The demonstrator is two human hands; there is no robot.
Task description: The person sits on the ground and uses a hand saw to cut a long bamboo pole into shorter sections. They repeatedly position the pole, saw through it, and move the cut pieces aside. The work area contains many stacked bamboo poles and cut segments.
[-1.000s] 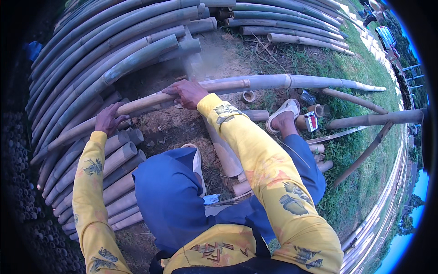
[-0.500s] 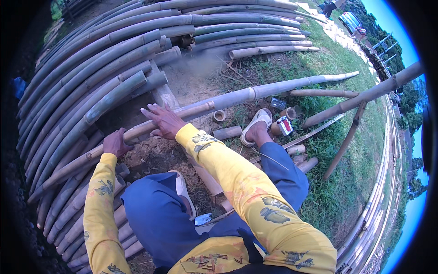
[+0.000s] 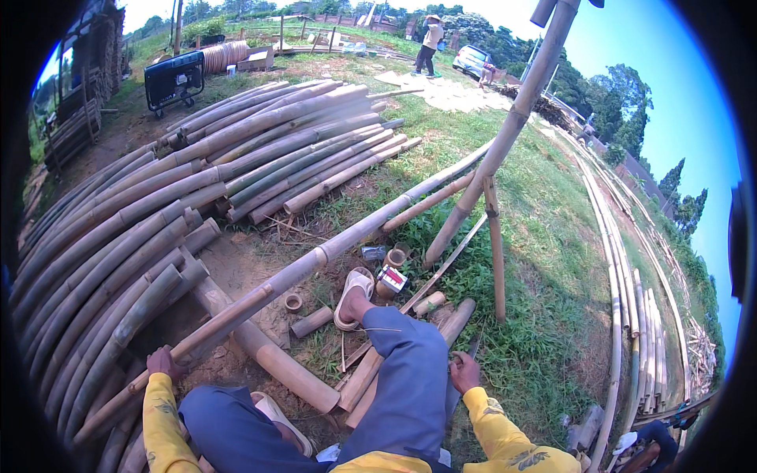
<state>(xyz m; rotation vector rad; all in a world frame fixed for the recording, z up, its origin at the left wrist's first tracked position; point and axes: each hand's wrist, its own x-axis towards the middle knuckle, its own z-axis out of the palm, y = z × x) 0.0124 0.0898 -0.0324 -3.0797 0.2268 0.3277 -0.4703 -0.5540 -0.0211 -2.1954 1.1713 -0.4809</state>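
Note:
A long bamboo pole (image 3: 319, 256) runs slantwise from the lower left toward an upright bamboo post at upper right. My left hand (image 3: 164, 363) is wrapped round it near its lower end, beside my left knee. My right hand (image 3: 465, 372) is closed beside my right knee, low over the grass. A flat grey blade (image 3: 453, 398) shows under that hand, along my trouser leg; its handle is hidden, so I cannot tell the exact kind of tool. Beneath the long pole lies a thick bamboo length (image 3: 284, 366) on the ground.
Stacked bamboo poles (image 3: 118, 229) fill the left. A leaning post (image 3: 505, 134) with a short prop stands ahead. Near my right foot are a bamboo ring (image 3: 293, 302), a short offcut (image 3: 312, 322) and a red-and-white pack (image 3: 391, 280). A distant person (image 3: 430, 46) stands by a car.
My right hand has left the pole and moved down right beside my knee, where a grey blade shows. My left hand stays on the pole. The view has tilted up and turned right.

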